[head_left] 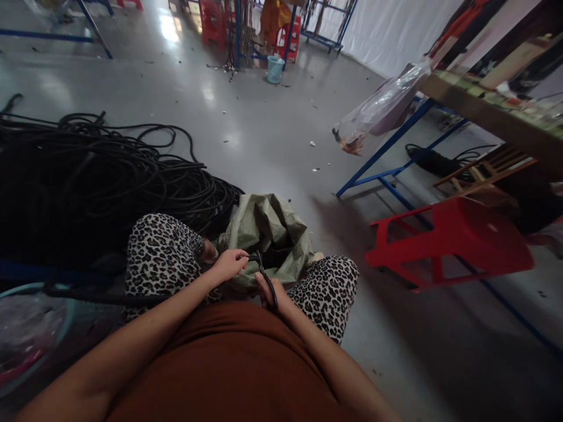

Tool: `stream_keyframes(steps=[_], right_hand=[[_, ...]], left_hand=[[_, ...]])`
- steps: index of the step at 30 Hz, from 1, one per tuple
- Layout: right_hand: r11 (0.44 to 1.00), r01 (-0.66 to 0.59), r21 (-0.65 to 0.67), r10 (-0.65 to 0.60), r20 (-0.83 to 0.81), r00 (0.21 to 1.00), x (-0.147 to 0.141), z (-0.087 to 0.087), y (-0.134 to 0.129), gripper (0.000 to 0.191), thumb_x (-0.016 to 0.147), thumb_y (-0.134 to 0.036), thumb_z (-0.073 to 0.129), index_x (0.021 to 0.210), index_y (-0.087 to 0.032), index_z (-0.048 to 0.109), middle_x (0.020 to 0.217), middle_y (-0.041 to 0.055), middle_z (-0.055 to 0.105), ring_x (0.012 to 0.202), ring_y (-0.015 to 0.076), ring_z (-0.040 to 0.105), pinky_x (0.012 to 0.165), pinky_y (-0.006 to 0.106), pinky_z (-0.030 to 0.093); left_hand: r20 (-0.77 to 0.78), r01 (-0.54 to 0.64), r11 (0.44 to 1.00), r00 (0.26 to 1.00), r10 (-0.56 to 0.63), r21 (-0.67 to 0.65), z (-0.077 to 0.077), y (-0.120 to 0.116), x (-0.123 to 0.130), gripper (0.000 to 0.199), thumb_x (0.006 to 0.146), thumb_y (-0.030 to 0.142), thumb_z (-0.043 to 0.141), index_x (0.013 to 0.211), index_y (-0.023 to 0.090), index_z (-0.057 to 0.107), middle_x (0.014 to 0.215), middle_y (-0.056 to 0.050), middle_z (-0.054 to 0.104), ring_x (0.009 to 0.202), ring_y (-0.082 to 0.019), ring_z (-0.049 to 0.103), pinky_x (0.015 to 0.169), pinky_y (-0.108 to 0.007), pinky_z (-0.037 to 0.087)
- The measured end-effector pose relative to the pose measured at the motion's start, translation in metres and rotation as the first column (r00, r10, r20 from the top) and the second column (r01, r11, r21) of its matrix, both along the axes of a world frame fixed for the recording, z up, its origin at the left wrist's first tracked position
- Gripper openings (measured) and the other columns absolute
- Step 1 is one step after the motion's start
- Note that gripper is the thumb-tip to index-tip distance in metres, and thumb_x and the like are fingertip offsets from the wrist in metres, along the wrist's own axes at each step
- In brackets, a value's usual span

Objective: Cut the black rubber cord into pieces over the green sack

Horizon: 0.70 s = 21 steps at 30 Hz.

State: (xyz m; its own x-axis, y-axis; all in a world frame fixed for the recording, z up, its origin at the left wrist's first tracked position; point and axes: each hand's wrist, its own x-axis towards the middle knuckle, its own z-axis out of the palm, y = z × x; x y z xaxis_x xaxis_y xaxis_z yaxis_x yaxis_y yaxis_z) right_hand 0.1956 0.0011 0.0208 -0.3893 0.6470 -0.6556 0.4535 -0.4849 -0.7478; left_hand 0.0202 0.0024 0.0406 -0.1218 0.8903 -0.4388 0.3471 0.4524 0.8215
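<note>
Between my knees stands an open greenish woven sack (297, 234), its inside dark. My left hand (229, 265) is closed on a black cord (252, 258), whose short end sticks out past the fingers over the sack's mouth. A length of black cord also runs in from the left and passes under my left forearm. In my right hand (269, 291) is a pair of scissors (273, 300) with black handles. The blades point up and lie at the cord's end; whether they touch it I cannot tell.
A large heap of black cord (109, 170) lies on the floor to the left. Below it is a light blue basket (70, 310) with plastic inside. On the right, a red stool (466, 240) lies tipped over beside a blue-legged table (475, 108). A small blue bin (275, 69) stands farther off.
</note>
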Motion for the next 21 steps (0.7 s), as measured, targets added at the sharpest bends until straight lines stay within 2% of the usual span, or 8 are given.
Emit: stream_keyframes(steps=[7, 13, 19, 21], right_hand=[[0.993, 0.075, -0.095, -0.077, -0.011, 0.997, 0.000, 0.007, 0.000, 0.049, 0.076, -0.060, 0.046, 0.052, -0.018, 0.045, 0.033, -0.0031, 0.037, 0.030, 0.0092, 0.038, 0.034, 0.022, 0.029], [0.979, 0.132, -0.154, -0.135, -0.007, 0.991, 0.002, 0.009, 0.003, 0.049, 0.075, -0.062, 0.047, 0.058, -0.016, 0.047, 0.036, -0.0042, 0.040, 0.028, 0.0075, 0.038, 0.030, 0.019, 0.028], [0.955, 0.151, -0.255, -0.179, -0.090, 0.980, 0.001, -0.004, 0.005, 0.050, 0.073, -0.064, 0.048, 0.069, -0.014, 0.050, 0.044, -0.0028, 0.047, 0.035, 0.0099, 0.048, 0.038, 0.022, 0.039], [0.961, 0.129, -0.245, -0.163, -0.126, 0.978, 0.000, -0.011, 0.004, 0.050, 0.072, -0.063, 0.050, 0.072, -0.013, 0.051, 0.049, -0.0014, 0.051, 0.039, 0.0099, 0.051, 0.041, 0.022, 0.041]], left_hand=[[0.001, -0.004, 1.000, 1.000, 0.004, -0.026, 0.001, 0.003, 0.000, 0.031, 0.071, 0.030, 0.047, 0.091, 0.012, 0.061, 0.060, 0.001, 0.061, 0.041, -0.008, 0.049, 0.040, -0.019, 0.035], [0.004, -0.053, 0.998, 0.999, 0.054, -0.026, 0.001, 0.001, 0.000, 0.032, 0.071, 0.031, 0.048, 0.095, 0.012, 0.060, 0.063, 0.000, 0.063, 0.043, -0.007, 0.050, 0.042, -0.019, 0.037], [0.008, -0.054, 0.999, 0.998, 0.054, 0.001, 0.002, 0.000, -0.002, 0.033, 0.072, 0.032, 0.048, 0.096, 0.013, 0.058, 0.067, -0.001, 0.064, 0.045, -0.008, 0.051, 0.042, -0.019, 0.039], [0.016, -0.054, 0.998, 0.998, 0.053, 0.012, 0.004, -0.001, -0.001, 0.034, 0.071, 0.033, 0.048, 0.096, 0.013, 0.058, 0.067, -0.001, 0.064, 0.045, -0.009, 0.052, 0.043, -0.020, 0.039]])
